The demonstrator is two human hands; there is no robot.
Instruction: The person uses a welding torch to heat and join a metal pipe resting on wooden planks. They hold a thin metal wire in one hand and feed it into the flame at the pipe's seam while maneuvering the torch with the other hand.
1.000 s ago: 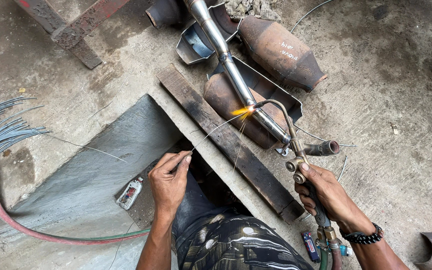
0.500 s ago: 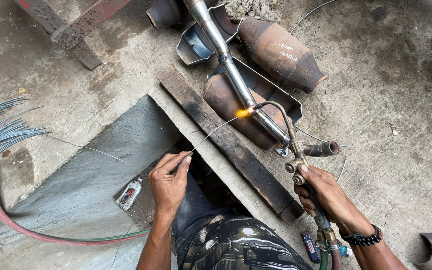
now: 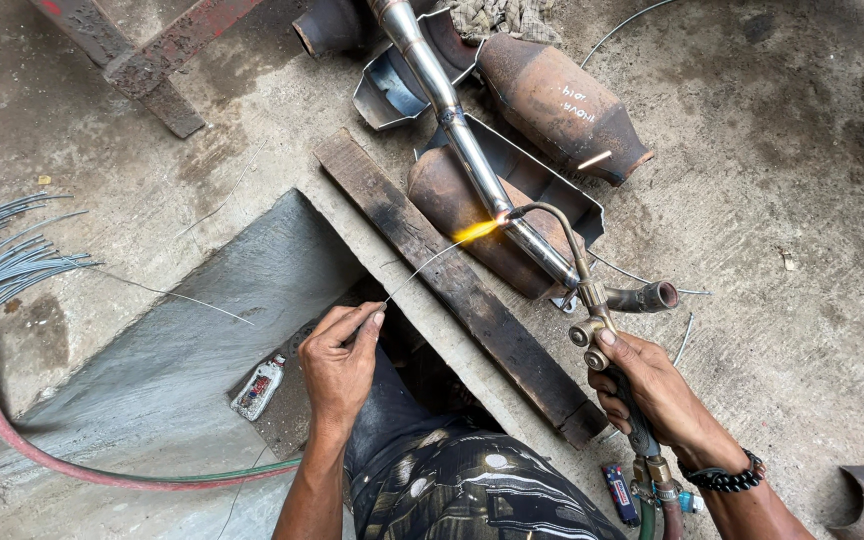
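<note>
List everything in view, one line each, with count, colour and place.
steel pipe: one, silver, top centre
rusty canisters: two clear, brown, beside and under the pipe
wooden plank: one, dark, centre
filler rod: one, thin, grey, tip at the flame
torch: one, metal, flame on the pipe
hose: red, left
wire bundle: grey, left
lighters: two, bottom
left hand: pinches the filler rod
right hand: grips the torch

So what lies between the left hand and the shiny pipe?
In the head view, the dark wooden plank lies between left hand and shiny pipe; the thin filler rod crosses over it.
</note>
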